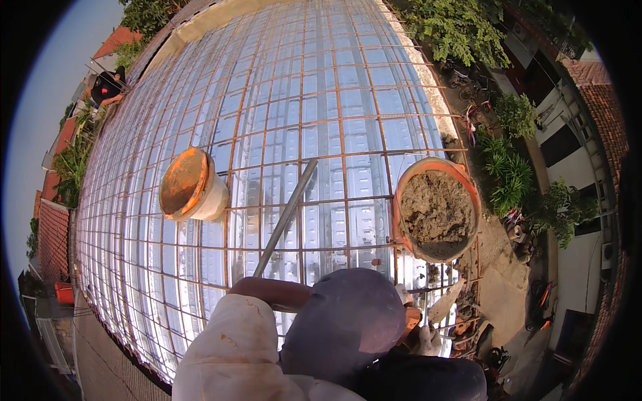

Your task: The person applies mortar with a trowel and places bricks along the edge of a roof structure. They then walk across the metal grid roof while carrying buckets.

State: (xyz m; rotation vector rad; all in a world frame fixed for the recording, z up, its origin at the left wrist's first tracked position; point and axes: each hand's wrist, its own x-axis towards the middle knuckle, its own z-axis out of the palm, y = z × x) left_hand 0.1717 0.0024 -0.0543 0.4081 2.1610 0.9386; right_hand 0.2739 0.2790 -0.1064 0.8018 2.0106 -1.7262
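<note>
My left forearm point(271, 294), its upper part in a white sleeve point(231, 341), reaches across to the right behind my raised grey knee point(344, 321). The knee hides my left hand. Just right of the knee, pale, glove-like shapes point(428, 341) sit low over the mesh; my right hand's fingers cannot be made out there. Beside them is a flat grey blade point(446, 303), like a trowel's. A bucket of wet mortar point(438, 204) stands just beyond. From behind my left forearm a grey metal pipe point(287, 217) slants away over the rusty rebar mesh point(341, 134).
An orange-rimmed bucket point(194, 185) lies tipped at left. Shiny ribbed metal decking point(267, 180) lies beneath the mesh. Beyond the right edge is a drop to an alley point(508, 281) with plants. Another person in black point(107, 87) is at the far left edge.
</note>
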